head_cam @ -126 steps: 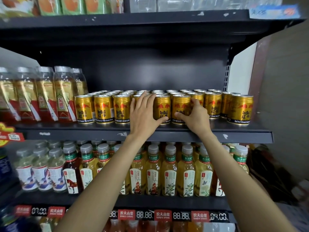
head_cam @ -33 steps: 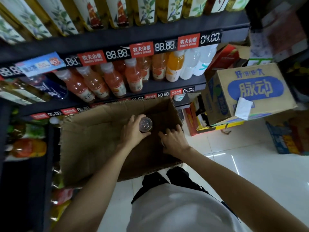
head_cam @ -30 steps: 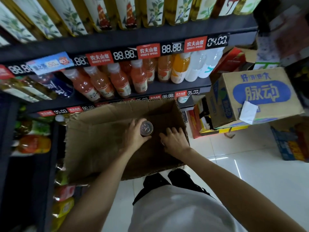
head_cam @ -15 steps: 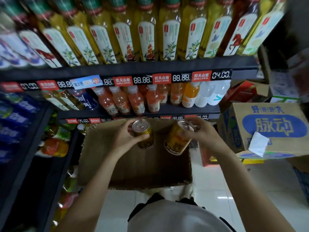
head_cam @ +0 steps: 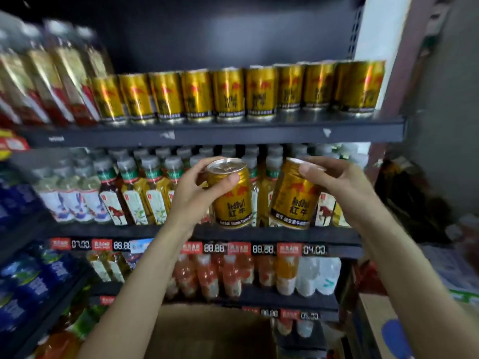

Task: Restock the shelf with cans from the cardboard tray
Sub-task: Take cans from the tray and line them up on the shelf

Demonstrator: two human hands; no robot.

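The left hand (head_cam: 193,193) curls around the upper half of a gold cylindrical metal can with a silver lid (head_cam: 232,194), thumb across its front; the can stands upright at the hand's 3 o'clock. The right hand (head_cam: 337,180) pinches the rim of a second gold metal can (head_cam: 294,200), which hangs tilted at its 8 o'clock. The two cans are just apart. A row of gold cans (head_cam: 241,95) fills the dark metal shelf (head_cam: 233,133) at 12 o'clock; the brown cardboard tray (head_cam: 210,330) lies at 6 o'clock.

The cardboard tray (head_cam: 207,330) is cut off by the bottom edge, its inside unseen. Motion blur smears the far-left bottles (head_cam: 51,81). The right hand (head_cam: 337,182) covers its can's (head_cam: 293,198) top.
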